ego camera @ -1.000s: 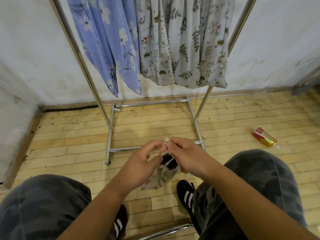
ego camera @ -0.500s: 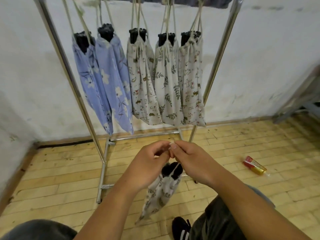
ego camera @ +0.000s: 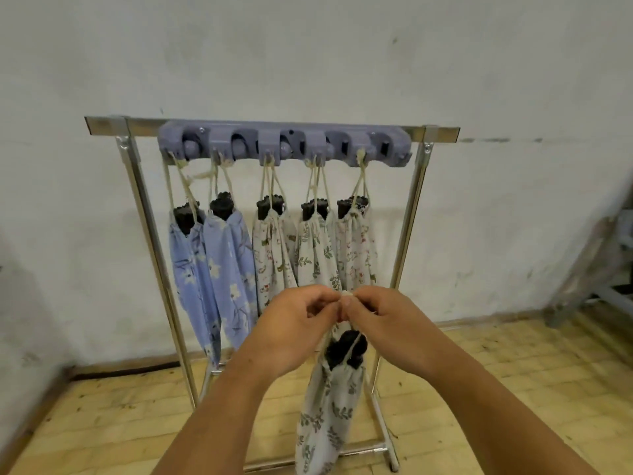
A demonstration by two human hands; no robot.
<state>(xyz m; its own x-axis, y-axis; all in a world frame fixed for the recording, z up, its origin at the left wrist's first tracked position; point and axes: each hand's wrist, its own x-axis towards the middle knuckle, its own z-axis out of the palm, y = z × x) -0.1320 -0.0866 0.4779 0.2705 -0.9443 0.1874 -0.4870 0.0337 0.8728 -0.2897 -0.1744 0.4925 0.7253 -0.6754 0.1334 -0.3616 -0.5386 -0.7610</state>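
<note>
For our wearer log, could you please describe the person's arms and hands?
The left hand and right hand are ungloved, with no rings visible. Both arms are bare to the frame edge: no sleeves, watch or bracelet.

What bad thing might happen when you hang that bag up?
1. The left hand and right hand only pinch the thin cord. It might slip, and the bag would drop to the floor.
2. The free hook seems close to the last hung bag, so the cord might snag on that bag's strings.
</note>
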